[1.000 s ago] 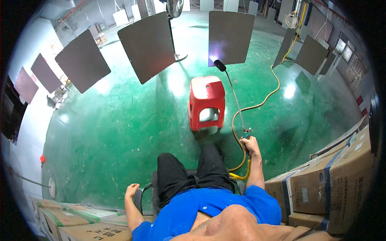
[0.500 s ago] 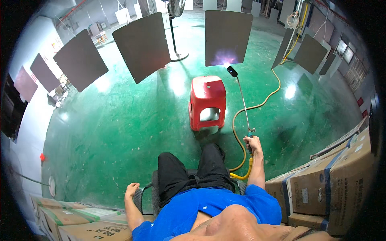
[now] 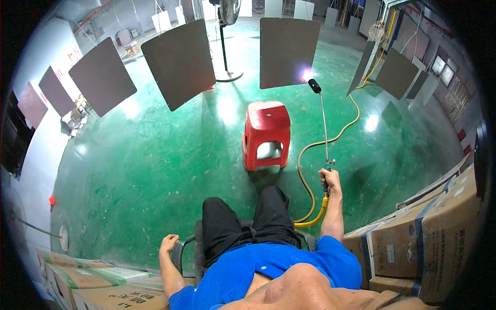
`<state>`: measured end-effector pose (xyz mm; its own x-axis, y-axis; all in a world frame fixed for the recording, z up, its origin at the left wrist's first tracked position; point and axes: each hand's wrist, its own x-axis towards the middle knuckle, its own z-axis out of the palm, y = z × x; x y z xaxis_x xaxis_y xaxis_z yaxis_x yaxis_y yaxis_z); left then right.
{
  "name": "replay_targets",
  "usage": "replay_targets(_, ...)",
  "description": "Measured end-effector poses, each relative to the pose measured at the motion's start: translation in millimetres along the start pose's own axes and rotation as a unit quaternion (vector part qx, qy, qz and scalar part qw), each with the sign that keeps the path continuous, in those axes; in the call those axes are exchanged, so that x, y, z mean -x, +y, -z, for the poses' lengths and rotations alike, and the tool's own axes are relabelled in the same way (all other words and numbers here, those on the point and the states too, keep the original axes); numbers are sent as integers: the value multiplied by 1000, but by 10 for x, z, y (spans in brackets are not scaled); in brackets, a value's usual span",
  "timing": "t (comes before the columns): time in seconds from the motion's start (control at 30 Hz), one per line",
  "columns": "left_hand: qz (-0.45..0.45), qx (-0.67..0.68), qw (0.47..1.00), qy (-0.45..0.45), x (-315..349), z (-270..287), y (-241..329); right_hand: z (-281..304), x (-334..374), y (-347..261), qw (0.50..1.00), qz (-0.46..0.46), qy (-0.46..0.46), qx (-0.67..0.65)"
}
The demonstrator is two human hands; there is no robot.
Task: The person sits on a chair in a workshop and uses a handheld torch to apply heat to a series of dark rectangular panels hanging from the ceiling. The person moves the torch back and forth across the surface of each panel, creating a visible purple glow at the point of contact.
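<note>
My right hand [image 3: 331, 179] is closed round the handle of a gas torch [image 3: 324, 123], its long thin tube pointing away from me. Purple-white flame comes from the torch's black nozzle and meets the lower right corner of a dark grey panel [image 3: 288, 51] hanging ahead. A yellow hose [image 3: 316, 219] runs from the lower end of the handle. On the left, my left hand [image 3: 169, 243] rests by the chair's armrest [image 3: 177, 255], fingers loosely bent, with nothing visible in it.
A red plastic stool [image 3: 267, 135] stands on the green floor before my knees. More panels [image 3: 178, 64] hang in a curved row, with a pedestal fan [image 3: 224, 46] behind. The hose winds across the floor at right. Cardboard boxes [image 3: 395, 253] flank me on both sides.
My right hand has moved slightly forward and right with the torch. The flame has shifted from the panel's lower middle to its lower right corner. My left hand has stayed put.
</note>
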<state>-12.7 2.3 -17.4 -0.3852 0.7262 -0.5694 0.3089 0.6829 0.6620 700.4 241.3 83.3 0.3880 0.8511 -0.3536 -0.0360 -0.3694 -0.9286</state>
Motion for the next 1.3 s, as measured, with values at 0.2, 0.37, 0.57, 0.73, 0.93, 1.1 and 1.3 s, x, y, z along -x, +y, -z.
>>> replay_targets(0.2,6,-2,1000,15,-43,25,-21,-72,67,-379,998,52,-18,-31)
replay_targets(0.37,-18,-20,999,35,-82,44,-58,-81,49,-753,994,101,-16,-34)
replay_targets(0.57,25,10,1000,14,119,27,255,-32,239,-1027,990,139,-11,-37)
replay_targets(0.73,13,31,999,37,114,52,191,-129,530,-1023,990,136,-30,-3)
replay_targets(0.93,-8,-2,999,39,175,32,295,-213,758,-823,989,131,-59,20)
replay_targets(1.1,-18,-30,998,45,156,-7,259,-268,960,-737,989,116,-74,55)
replay_targets(1.3,-5,-29,999,41,226,-3,326,-200,950,-484,988,88,-103,67)
